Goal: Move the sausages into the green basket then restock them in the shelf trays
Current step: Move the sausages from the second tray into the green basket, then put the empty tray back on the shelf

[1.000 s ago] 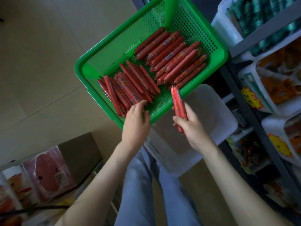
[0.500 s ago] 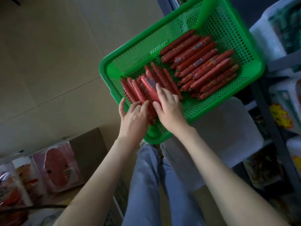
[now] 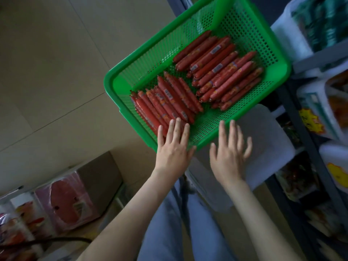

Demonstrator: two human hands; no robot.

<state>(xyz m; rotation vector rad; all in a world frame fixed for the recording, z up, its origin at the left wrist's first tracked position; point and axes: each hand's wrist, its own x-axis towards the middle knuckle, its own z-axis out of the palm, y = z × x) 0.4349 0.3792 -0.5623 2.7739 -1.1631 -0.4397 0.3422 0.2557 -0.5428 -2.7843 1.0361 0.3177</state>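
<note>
Head view. Green basket (image 3: 113, 87) sits tilted in frame, resting on a white tray (image 3: 269, 147) that sticks out from under its near-right edge. All visible sausages (image 3: 220, 70) lie inside the basket, in 2 groups: far group (image 3: 226, 76) stacked side by side toward the right wall, near group (image 3: 169, 104) stacked toward the left corner at a different angle. Bare mesh floor shows between the groups and along the near wall. Left hand (image 3: 173, 147): palm down, fingers straight and slightly spread, holding nothing, fingertips over the near ends of the near group; contact cannot be told. Right hand (image 3: 229, 155): palm down, fingers splayed wide, empty, tips over the basket's near rim, somewhat blurred. Shelf trays (image 3: 310, 102) with yellow tags sit on a dark rack (image 3: 293, 117) at right, just beside the basket. Cardboard box (image 3: 101, 176) and pink packets (image 3: 64, 204) at lower left.
</note>
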